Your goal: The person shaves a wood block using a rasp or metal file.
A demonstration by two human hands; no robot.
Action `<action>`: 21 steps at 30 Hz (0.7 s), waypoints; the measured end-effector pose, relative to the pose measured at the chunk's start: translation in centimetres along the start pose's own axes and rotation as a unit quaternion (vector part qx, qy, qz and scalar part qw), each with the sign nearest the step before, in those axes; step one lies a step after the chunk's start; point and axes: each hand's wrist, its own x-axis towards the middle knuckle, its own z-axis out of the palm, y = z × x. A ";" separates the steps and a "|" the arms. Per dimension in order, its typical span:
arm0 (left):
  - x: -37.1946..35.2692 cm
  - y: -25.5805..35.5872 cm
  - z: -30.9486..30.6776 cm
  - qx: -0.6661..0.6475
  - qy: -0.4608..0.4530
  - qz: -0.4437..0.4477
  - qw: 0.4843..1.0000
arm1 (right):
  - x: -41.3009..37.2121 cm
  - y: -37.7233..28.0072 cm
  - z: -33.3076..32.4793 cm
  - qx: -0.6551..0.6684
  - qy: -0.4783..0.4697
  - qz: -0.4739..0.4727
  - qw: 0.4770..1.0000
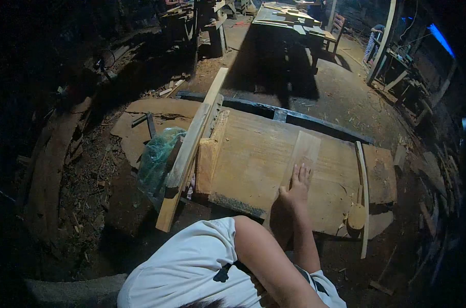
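My right hand (296,191) lies palm down on a narrow, pale wooden board (306,146), its fingers stretched forward and the thumb to the left. The narrow board rests lengthwise away from me on a wide wooden slab (253,154), and its near end is in shadow beside my forearm. My left arm crosses the bottom of the view toward the lower right, and its hand is out of the frame.
Long planks (192,149) lie along the slab's left side, beside a green plastic bag (161,149). On the right are a thin curved strip (364,200) and a round wooden piece (356,216). Farther back stand a worktable (284,23), a chair (337,32) and people.
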 end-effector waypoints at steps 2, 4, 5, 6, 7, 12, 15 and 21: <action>-0.3 0.3 -0.2 -0.006 -0.007 0.004 1.000 | 0.0 0.1 0.1 0.007 0.001 -0.004 1.000; -0.5 0.7 0.1 -0.012 -0.014 0.009 1.000 | 0.0 0.2 0.1 0.010 -0.001 -0.005 1.000; -0.3 0.7 0.0 -0.015 -0.017 0.012 1.000 | 0.0 0.3 0.1 0.013 -0.003 -0.007 1.000; -1.1 3.2 -0.8 -0.018 -0.020 0.015 1.000 | 0.0 0.3 0.3 0.013 -0.003 -0.007 1.000; -1.3 3.9 -0.9 -0.021 -0.024 0.017 0.999 | 0.0 0.4 0.5 0.012 0.003 -0.009 1.000; -0.9 4.4 -1.0 -0.036 -0.042 0.031 0.998 | 0.0 0.3 0.2 0.018 0.009 -0.013 1.000; -1.5 6.7 -1.8 -0.044 -0.052 0.039 0.997 | -0.1 0.3 0.3 0.011 0.009 -0.012 1.000; -4.8 15.6 -3.5 -0.063 -0.075 0.057 0.994 | -0.4 0.2 0.1 0.001 0.003 -0.010 1.000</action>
